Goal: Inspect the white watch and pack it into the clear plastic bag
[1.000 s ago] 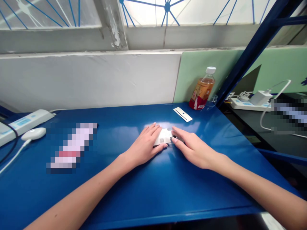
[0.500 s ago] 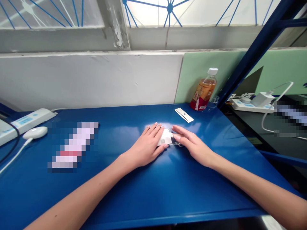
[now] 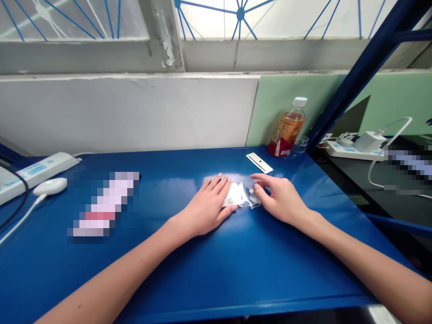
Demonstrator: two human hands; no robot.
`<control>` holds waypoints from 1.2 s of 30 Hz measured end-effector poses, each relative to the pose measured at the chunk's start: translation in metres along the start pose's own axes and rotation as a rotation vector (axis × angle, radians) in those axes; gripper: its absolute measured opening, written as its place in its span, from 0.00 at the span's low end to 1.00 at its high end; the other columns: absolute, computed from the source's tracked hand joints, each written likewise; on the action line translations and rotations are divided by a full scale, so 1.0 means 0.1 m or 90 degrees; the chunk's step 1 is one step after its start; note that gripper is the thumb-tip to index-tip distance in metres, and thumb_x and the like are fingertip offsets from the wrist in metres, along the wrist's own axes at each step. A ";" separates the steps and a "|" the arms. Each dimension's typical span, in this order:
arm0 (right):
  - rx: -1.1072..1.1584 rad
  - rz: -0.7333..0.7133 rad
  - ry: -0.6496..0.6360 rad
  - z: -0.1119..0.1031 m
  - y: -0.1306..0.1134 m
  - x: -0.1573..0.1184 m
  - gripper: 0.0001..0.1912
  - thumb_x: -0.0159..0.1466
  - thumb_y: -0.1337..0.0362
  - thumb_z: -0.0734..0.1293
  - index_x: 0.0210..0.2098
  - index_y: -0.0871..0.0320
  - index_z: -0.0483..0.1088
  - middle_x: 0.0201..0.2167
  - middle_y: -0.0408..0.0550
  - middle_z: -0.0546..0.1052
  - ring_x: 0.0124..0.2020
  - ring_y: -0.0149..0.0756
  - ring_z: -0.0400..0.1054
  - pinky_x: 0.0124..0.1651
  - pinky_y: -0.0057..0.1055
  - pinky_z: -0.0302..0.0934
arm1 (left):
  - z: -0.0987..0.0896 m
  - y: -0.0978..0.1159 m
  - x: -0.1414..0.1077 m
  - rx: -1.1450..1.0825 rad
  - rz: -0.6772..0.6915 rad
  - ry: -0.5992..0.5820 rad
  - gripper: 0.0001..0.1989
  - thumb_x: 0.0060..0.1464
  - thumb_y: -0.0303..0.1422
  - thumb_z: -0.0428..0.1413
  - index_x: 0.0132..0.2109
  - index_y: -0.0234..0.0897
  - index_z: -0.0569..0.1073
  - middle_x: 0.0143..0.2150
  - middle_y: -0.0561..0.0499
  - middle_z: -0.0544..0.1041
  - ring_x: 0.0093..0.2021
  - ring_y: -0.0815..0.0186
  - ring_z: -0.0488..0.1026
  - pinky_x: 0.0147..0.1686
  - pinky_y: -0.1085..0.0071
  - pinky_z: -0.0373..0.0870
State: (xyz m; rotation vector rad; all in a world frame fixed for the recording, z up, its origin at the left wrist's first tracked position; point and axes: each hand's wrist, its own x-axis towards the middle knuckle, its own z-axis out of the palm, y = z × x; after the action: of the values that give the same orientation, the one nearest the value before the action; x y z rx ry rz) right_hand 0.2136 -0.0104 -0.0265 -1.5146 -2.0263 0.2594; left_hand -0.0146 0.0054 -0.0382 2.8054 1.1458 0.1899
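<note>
1. Both hands rest on the blue worktop point(image 3: 189, 270), about mid-width, nearer its far edge than the near one.
2. L hand point(image 3: 206, 208): flat, palm down, fingers stretched & close together, pressing the left part of a small clear plastic bag point(image 3: 242, 196). Thumb lies along the bag's near edge.
3. R hand point(image 3: 281, 199): knuckles arched, fingers curled down, fingertips point(image 3: 255, 185) touching the bag's right end. Whether it pinches the film or only presses on it, can't tell.
4. Bag lies flat on the worktop between the 2 hands, w/ a white label or card inside; a small pale round bit shows near its right end. Contents too small to make out.
5. White flat strip point(image 3: 259, 162) w/ a dark dot lies just beyond the R hand, toward the far right corner, apart from the bag.
6. Bottle point(image 3: 287, 129) of amber drink, white cap, red label, stands upright at the far right corner against the green panel point(image 3: 270, 108).
7. Left edge: white power strip point(image 3: 37, 169) & a white oval device point(image 3: 50, 186) w/ cable, well apart from the hands.
8. Blurred-out object point(image 3: 103, 203) lies left of centre, between the oval device & L hand.
9. Beyond the right edge, on a dark surface: another power strip point(image 3: 344, 147) w/ a white charger point(image 3: 368, 140) plugged in.
</note>
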 end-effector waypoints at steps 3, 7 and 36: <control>0.106 -0.041 -0.020 0.01 -0.03 -0.02 0.15 0.64 0.67 0.62 0.48 0.58 0.74 0.39 0.49 0.83 0.38 0.43 0.79 0.38 0.36 0.72 | 0.00 0.00 0.00 -0.003 -0.004 0.000 0.33 0.68 0.48 0.42 0.69 0.28 0.54 0.71 0.34 0.54 0.72 0.48 0.45 0.67 0.51 0.47; 0.068 -0.173 -0.022 0.05 -0.02 -0.04 0.13 0.66 0.63 0.65 0.48 0.58 0.75 0.45 0.54 0.81 0.47 0.46 0.75 0.50 0.43 0.70 | 0.01 -0.01 -0.01 -0.012 0.008 0.019 0.32 0.68 0.48 0.42 0.69 0.29 0.55 0.71 0.34 0.55 0.72 0.49 0.46 0.67 0.51 0.47; -0.236 -0.382 -0.117 0.04 -0.13 -0.12 0.27 0.72 0.58 0.55 0.56 0.77 0.69 0.53 0.71 0.74 0.59 0.60 0.66 0.62 0.50 0.63 | 0.00 0.02 0.00 0.012 0.012 -0.011 0.32 0.69 0.44 0.41 0.69 0.22 0.54 0.71 0.32 0.55 0.72 0.46 0.46 0.67 0.49 0.47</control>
State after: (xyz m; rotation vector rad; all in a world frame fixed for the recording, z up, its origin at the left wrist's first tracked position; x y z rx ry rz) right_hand 0.2030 -0.0252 -0.0270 -1.0239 -2.6764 -0.2400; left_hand -0.0134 0.0041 -0.0384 2.8294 1.1228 0.1577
